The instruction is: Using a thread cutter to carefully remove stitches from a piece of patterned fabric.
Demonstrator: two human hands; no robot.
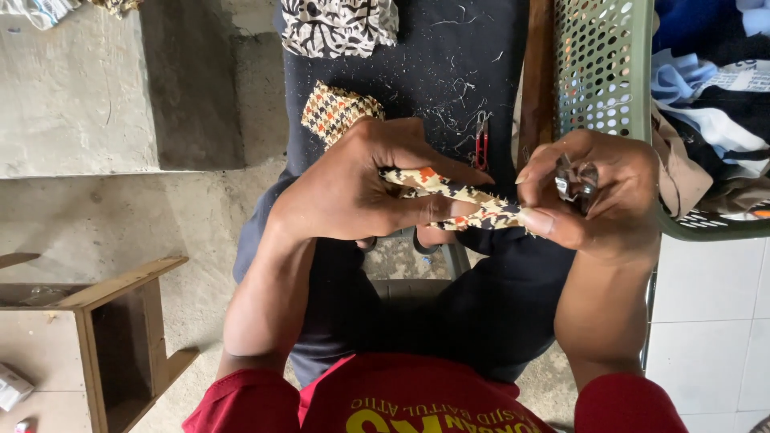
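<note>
Houndstooth fabric strip [449, 192], cream, navy and orange, stretched between both hands.

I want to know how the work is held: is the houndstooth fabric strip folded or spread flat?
Folded. The houndstooth strip is doubled into a narrow band, pinched between the left hand and right hand; its far end lies on the dark cloth.

1 head camera looks straight down, close over the lap.
</note>
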